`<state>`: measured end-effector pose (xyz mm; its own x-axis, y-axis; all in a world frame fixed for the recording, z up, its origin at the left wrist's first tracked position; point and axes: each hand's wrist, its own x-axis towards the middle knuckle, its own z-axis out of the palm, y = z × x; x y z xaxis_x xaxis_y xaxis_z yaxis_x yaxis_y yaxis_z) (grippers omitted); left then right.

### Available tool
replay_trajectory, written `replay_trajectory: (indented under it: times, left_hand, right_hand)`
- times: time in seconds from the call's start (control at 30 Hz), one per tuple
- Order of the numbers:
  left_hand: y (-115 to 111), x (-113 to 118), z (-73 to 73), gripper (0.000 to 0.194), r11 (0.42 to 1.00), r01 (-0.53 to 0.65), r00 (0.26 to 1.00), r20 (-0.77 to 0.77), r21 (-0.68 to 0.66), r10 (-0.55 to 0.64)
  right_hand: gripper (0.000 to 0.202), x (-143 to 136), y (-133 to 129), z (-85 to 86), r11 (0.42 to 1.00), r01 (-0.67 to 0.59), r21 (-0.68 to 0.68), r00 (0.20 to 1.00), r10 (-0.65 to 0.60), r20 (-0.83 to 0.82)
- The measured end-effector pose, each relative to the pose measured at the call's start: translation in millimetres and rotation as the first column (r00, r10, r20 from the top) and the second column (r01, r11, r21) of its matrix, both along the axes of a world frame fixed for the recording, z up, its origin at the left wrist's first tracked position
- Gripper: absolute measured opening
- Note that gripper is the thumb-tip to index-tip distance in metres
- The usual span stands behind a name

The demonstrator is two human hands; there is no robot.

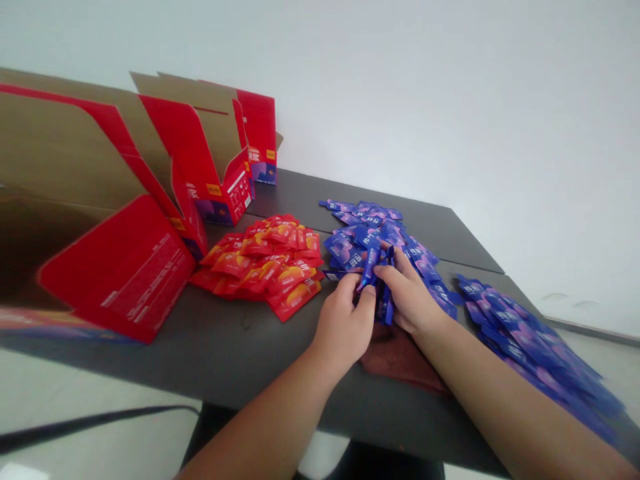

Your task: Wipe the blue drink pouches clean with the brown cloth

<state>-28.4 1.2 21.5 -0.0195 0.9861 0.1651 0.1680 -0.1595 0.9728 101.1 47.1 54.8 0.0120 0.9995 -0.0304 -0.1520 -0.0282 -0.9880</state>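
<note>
Between my two hands is a small bunch of blue sachets (371,264), several of them standing on edge. My left hand (349,320) is closed on the near left side of the bunch, with the thumb on top. From the right, my right hand (411,293) wraps round the same sachets. Just beyond the hands lies a loose heap of blue sachets (373,215). A pile of red and orange sachets (267,263) is left of my left hand. Under my hands is a brown cloth (400,360), partly hidden by my right forearm.
Open red cardboard boxes (187,137) stand in a row along the left, flaps up; the nearest box flap (120,273) leans over the table. A layered row of blue sachets (530,333) lies along the right edge of the dark table (240,373). A white wall rises behind.
</note>
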Motion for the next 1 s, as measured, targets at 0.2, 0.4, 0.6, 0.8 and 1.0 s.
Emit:
replay_trajectory:
  times: [0.2,0.4,0.6,0.8,1.0]
  left_hand:
    - [2.3,6.6,-5.5,0.005,1.000,0.019,0.995,0.098,-0.002,-0.019]
    - [0.8,6.5,-7.7,0.010,1.000,0.021,0.990,0.142,-0.012,-0.020]
    - [-2.0,-4.5,4.7,0.004,0.998,-0.062,0.976,0.209,-0.025,0.065]
    - [-1.0,-11.9,21.2,0.011,0.998,0.033,0.923,0.385,-0.045,-0.013]
    - [3.6,-13.1,28.5,0.027,0.965,0.204,0.762,0.646,-0.163,-0.052]
  right_hand:
    - [0.095,-1.7,-4.6,-7.5,0.996,0.049,-0.072,0.999,-0.051,-0.016]
    - [0.073,1.3,-3.1,-8.0,0.997,0.009,-0.077,0.998,-0.013,-0.060]
    - [0.074,27.1,10.7,0.2,0.986,0.152,0.060,0.988,-0.152,-0.019]
    - [0.074,46.6,-12.3,29.4,0.789,-0.342,0.511,0.893,0.103,0.439]
    - [0.108,36.8,-21.5,18.8,0.623,-0.694,0.361,0.554,0.140,0.821]
